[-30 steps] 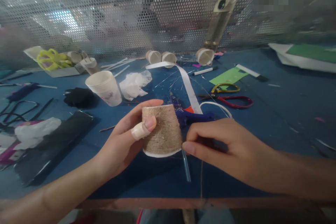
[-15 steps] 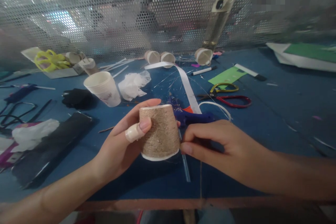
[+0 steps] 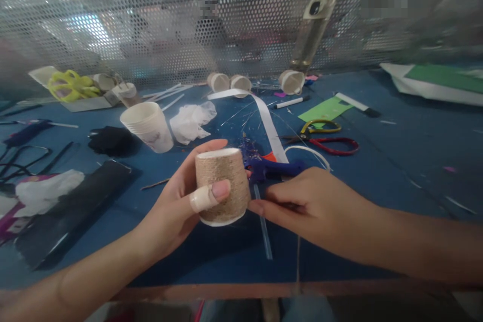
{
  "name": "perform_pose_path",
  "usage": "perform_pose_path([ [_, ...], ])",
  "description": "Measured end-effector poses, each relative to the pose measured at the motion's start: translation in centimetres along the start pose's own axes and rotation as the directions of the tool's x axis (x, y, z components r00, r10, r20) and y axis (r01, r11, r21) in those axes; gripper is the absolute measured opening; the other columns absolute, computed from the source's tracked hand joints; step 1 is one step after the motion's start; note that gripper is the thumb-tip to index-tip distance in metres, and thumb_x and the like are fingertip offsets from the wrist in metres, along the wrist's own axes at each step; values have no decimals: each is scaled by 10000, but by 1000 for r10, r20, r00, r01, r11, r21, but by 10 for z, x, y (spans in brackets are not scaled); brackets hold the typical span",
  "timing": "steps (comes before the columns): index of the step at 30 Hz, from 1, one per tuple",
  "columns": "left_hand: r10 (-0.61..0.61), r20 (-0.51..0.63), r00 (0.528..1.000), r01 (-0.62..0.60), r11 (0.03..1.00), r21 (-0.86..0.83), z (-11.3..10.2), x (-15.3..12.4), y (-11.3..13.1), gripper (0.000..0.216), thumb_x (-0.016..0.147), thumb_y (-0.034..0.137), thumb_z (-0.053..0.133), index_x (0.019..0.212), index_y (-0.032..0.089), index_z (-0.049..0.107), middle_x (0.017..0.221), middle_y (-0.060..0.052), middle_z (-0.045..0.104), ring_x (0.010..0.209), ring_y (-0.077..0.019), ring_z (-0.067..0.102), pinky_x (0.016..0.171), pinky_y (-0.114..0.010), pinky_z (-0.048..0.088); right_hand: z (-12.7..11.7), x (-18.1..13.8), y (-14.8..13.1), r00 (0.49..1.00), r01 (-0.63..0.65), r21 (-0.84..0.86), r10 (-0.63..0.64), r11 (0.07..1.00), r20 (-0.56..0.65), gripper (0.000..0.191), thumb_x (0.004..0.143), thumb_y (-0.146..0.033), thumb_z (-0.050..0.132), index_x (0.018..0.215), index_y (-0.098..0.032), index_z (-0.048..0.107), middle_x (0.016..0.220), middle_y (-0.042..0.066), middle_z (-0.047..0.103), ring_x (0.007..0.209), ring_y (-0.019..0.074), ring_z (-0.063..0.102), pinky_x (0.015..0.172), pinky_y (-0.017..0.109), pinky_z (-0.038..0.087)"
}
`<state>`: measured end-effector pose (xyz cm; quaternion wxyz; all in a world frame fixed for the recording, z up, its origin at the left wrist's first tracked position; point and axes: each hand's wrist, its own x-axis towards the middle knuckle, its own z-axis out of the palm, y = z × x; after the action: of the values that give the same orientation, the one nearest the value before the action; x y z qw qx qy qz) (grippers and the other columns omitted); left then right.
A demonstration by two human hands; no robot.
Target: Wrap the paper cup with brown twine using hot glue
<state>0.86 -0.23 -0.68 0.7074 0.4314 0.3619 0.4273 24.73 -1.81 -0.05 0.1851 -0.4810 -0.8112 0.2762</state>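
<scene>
A paper cup wrapped in brown twine (image 3: 228, 163) is in my left hand (image 3: 175, 206), its white rim and base edge showing. My left thumb, with a bandage around it, presses the wrapped side, while the other fingers are mostly hidden behind. Close to the cup's right side, my right hand (image 3: 317, 206) is closed in a pinch on the twine (image 3: 298, 261), a thin strand of which hangs down past the table edge. Just behind the hands lies a blue glue gun (image 3: 271, 168), with a clear glue stick (image 3: 265, 236) reaching toward me.
White stacked cups (image 3: 147, 123) and crumpled plastic (image 3: 192, 123) lie left of centre. Red-and-yellow-handled pliers (image 3: 328, 141), green paper (image 3: 324, 110) and a white strip (image 3: 266, 121) are farther back. A black pouch (image 3: 75, 216) is at left; a perforated metal panel (image 3: 169, 25) rises behind.
The cup has shifted slightly left and turned a little, with my left thumb now farther across it. My right hand has followed leftward, and the hanging twine strand has swung to the right.
</scene>
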Motion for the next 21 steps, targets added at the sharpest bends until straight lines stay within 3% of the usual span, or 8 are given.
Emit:
perform_pose_path([
  [5,-3,-42,999,4,999,35,2,0,2,621,768,382,965,1347,345,744,1280,-55,790,1185,-332,731,965,-446,600,-8,4,-4,997,-44,-46,47,998,65,617,1015,-675,530,591,-228,504,494,-50,454,461,106,388,516,293,247],
  [8,-26,-115,993,32,998,54,7,-3,9,662,742,380,971,1356,324,730,1379,-61,768,1269,-340,700,966,-408,608,-15,5,-5,997,-18,15,17,1000,71,490,1021,-676,576,797,-249,662,552,-68,528,488,115,445,540,277,315],
  [10,-30,-137,990,35,999,31,7,-3,12,681,749,376,952,1381,297,712,1416,-75,756,1283,-344,705,986,-402,608,-19,6,-2,999,14,12,-14,1000,33,355,1062,-556,549,953,-252,696,620,-63,589,522,125,493,558,274,351],
  [14,-45,-125,991,44,999,-11,1,2,11,708,751,423,917,1407,256,711,1315,-110,793,1180,-365,753,946,-445,625,-23,14,14,986,104,-283,-135,954,-94,177,996,-249,480,896,-233,626,733,-8,667,592,150,557,581,293,352],
  [17,-73,-116,990,70,997,-35,-2,3,11,788,747,447,909,1469,234,676,1290,-130,796,1177,-394,754,996,-514,613,-22,22,28,968,95,-561,-207,823,-140,206,1005,-237,451,912,-206,632,858,69,706,720,209,645,582,310,341],
  [21,-89,-180,980,80,995,-56,2,4,14,727,767,384,880,1451,230,686,1338,-125,771,1178,-381,750,1005,-535,631,-16,26,36,977,82,-704,-195,706,-82,196,973,-257,550,1043,-143,694,1069,160,747,933,323,716,699,375,444],
])
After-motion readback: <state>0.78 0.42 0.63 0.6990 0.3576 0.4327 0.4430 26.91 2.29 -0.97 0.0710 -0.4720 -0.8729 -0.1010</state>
